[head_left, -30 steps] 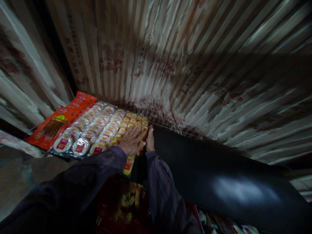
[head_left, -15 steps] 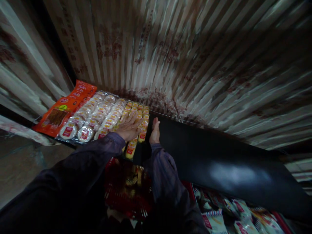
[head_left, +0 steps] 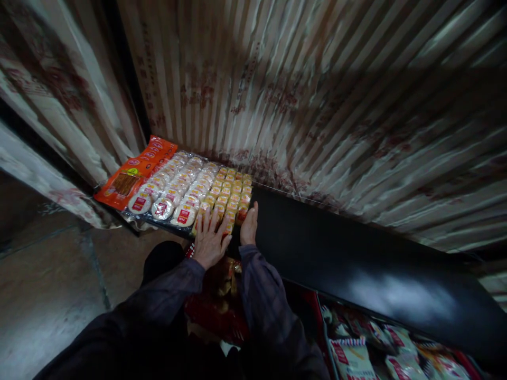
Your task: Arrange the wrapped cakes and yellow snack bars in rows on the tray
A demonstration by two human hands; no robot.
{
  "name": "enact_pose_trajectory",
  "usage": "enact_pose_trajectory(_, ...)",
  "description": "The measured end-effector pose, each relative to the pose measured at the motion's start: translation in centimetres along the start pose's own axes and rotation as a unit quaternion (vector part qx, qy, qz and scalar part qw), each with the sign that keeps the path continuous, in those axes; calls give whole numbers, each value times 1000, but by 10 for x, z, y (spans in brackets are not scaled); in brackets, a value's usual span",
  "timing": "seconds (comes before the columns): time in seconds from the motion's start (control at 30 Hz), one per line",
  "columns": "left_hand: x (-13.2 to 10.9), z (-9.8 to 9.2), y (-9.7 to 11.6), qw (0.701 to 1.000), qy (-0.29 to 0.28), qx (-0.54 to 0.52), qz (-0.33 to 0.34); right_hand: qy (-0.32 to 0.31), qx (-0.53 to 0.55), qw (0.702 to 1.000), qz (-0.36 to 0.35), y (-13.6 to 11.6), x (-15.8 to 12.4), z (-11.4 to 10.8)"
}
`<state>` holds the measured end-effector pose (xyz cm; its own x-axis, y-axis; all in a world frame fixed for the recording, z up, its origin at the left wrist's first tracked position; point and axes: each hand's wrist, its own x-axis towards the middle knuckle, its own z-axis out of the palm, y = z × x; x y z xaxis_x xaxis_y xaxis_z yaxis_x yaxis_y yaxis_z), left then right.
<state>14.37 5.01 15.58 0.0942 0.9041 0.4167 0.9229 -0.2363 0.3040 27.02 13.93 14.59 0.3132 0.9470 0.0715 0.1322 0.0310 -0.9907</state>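
Observation:
Rows of small yellow wrapped snacks [head_left: 225,191] lie on a black shelf [head_left: 309,232]. My left hand [head_left: 210,240] rests with fingers spread on the front ends of these rows. Along their right side stands my right hand [head_left: 249,224], held edge-on with its fingers straight and its palm facing the snacks. It touches or nearly touches the outermost row. To the left of the yellow ones are rows of round, clear-wrapped cakes [head_left: 184,192] with red labels, and beyond them an orange snack packet [head_left: 137,171].
A red basket [head_left: 222,322] with a few gold-wrapped pieces is below my arms. Another red-edged container [head_left: 322,327] with several white snack bags [head_left: 352,359] stands under the shelf at the right. Printed pleated curtain [head_left: 253,95] hangs behind; a black post [head_left: 129,68] rises at left.
My left hand has drawn back from the middle of the yellow rows to their front ends. My right hand stays along the right side. The view has shifted, showing more floor at left.

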Motion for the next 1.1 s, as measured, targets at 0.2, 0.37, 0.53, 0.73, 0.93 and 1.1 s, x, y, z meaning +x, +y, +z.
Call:
enact_pose_trajectory(0.2, 10, 9, -5, 1000, -5, -1, 17, -33, -27, 999, 5, 10, 2, 10)
enact_pose_trajectory(0.37, 10, 10, -4, 1000, -5, -9, 15, -38, -51, 998, 9, 6, 8, 3)
enact_pose_trajectory(0.53, 11, 13, -8, 1000, 7, -7, 19, -30, -90, 995, 9, 5, 16, 5)
enact_pose_trajectory(0.73, 13, 17, -11, 1000, 7, -7, 21, -60, -82, 994, 26, 3, 13, 12)
enact_pose_trajectory(0.93, 17, 11, -12, 999, 30, -21, 41, -9, -44, 999, 18, 3, 38, 5)
enact_pose_trajectory(1.1, 27, 11, -17, 998, 39, -21, 43, -14, 2, 999, 29, 13, 59, 17)
